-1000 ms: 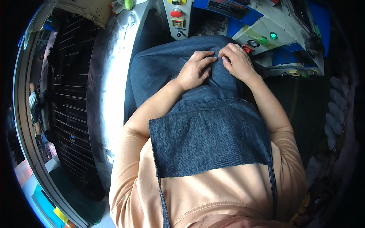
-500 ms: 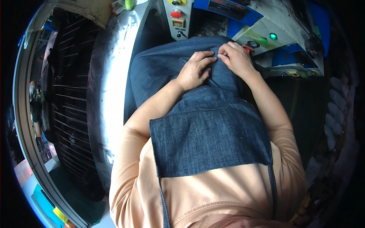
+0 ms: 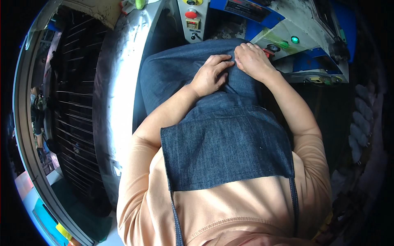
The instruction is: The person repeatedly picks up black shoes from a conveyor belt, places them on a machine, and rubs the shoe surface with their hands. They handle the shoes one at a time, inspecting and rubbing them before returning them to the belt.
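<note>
My left hand [image 3: 210,76] rests on the blue denim apron [image 3: 225,151] over my lap. Its fingers are loosely bent and apart, pointing toward the right hand, with nothing visible in them. Just beside it, my right hand [image 3: 253,61] lies on the denim near the right knee, back upward. Its fingers are curled in and pressed together; their tips are turned away, so whatever they hold, if anything, is hidden. A small gap separates the two hands.
A shiny metal panel [image 3: 123,82] runs along my left, beside a dark frame with thin rods [image 3: 76,106]. Ahead stands a control post with a red button [image 3: 191,14]. A machine panel with a lit green button [image 3: 294,39] is ahead right. Grey gloves [image 3: 361,119] hang far right.
My right hand has turned back-up and its fingers have curled in; before, its thumb and forefinger showed apart. My left hand stays where it was.
</note>
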